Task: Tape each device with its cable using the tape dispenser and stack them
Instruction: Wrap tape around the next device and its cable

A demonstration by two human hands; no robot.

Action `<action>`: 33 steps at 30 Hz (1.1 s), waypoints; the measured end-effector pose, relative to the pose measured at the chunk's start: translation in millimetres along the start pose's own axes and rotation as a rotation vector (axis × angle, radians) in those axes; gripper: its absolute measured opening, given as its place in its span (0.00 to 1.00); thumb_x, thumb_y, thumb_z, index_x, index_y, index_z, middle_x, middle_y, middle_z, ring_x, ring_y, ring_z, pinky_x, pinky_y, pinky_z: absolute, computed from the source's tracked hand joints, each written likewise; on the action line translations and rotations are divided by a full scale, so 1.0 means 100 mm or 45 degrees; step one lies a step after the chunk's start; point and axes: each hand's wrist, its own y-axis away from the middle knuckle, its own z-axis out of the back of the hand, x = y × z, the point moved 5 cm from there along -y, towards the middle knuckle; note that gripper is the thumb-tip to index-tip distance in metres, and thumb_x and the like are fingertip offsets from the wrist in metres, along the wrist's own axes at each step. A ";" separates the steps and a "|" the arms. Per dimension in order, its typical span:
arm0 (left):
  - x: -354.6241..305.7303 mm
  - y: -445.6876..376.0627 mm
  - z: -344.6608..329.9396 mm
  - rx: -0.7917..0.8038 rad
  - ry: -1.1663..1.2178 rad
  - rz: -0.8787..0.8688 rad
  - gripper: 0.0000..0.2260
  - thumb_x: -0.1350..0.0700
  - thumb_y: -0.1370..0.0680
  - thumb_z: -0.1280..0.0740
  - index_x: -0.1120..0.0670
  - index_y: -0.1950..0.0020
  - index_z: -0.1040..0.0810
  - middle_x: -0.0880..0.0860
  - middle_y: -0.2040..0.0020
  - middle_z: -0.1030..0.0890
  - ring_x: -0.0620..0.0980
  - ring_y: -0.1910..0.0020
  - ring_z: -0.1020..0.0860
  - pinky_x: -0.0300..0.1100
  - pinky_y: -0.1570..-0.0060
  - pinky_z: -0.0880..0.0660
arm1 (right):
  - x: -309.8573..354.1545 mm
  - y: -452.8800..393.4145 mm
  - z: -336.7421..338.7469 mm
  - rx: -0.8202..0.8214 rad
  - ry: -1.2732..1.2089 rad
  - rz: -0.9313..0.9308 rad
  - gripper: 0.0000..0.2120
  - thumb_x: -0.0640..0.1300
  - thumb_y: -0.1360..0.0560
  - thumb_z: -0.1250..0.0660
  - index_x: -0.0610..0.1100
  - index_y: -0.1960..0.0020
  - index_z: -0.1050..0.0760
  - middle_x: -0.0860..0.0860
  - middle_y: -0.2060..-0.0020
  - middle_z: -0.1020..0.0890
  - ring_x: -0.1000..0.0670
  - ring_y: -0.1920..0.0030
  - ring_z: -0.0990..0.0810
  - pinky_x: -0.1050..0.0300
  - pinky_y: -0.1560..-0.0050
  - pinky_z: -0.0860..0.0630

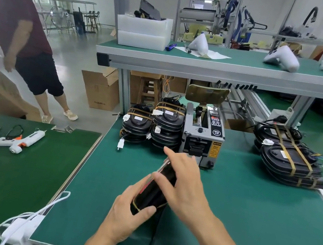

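Device, black and tilted on edge, is held above the green bench; left hand grips its near end, thumb on top; right hand clasps its far upper side, fingers curled over, near tape dispenser; its cable hangs down

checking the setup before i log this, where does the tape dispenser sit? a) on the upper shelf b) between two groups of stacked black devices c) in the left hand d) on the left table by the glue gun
b: the tape dispenser stands on the green table with taped device stacks on its left and another stack on its right.
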 end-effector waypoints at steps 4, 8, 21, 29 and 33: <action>-0.07 0.01 0.02 -0.052 0.019 0.001 0.24 0.40 0.23 0.27 0.33 0.27 0.24 0.42 0.35 0.15 0.44 0.35 0.17 0.30 0.40 0.25 | 0.19 0.02 -0.14 0.022 0.245 0.062 0.30 0.61 0.20 0.38 0.51 0.22 0.34 0.59 0.41 0.26 0.57 0.33 0.31 0.32 0.20 0.52; 0.02 0.01 0.02 -0.046 -0.006 0.070 0.22 0.35 0.27 0.26 0.38 0.34 0.18 0.45 0.44 0.12 0.48 0.44 0.14 0.41 0.45 0.20 | 0.21 -0.01 -0.07 0.075 0.296 0.052 0.31 0.62 0.20 0.36 0.53 0.20 0.36 0.61 0.39 0.26 0.59 0.32 0.31 0.37 0.19 0.65; 0.07 0.03 0.05 -0.070 0.027 0.133 0.23 0.35 0.30 0.25 0.48 0.42 0.14 0.49 0.55 0.14 0.43 0.57 0.19 0.40 0.52 0.21 | -1.29 -0.37 0.19 -0.515 -0.496 -1.116 0.08 0.41 0.23 0.33 0.44 0.57 0.15 0.46 0.60 0.13 0.43 0.56 0.18 0.52 0.50 0.21; 0.05 0.03 0.05 -0.094 0.000 0.134 0.24 0.34 0.30 0.26 0.48 0.41 0.14 0.49 0.55 0.14 0.43 0.57 0.19 0.39 0.53 0.23 | -1.34 -0.54 0.09 -0.625 -0.413 -1.126 0.11 0.42 0.24 0.34 0.34 0.56 0.18 0.35 0.57 0.17 0.34 0.52 0.18 0.46 0.49 0.19; 0.05 0.03 0.04 -0.102 0.012 0.130 0.21 0.35 0.30 0.25 0.46 0.44 0.14 0.50 0.57 0.15 0.43 0.58 0.20 0.41 0.54 0.22 | -1.37 -0.57 0.04 -0.693 -0.443 -1.219 0.11 0.42 0.27 0.34 0.38 0.63 0.17 0.38 0.62 0.16 0.37 0.58 0.17 0.48 0.56 0.20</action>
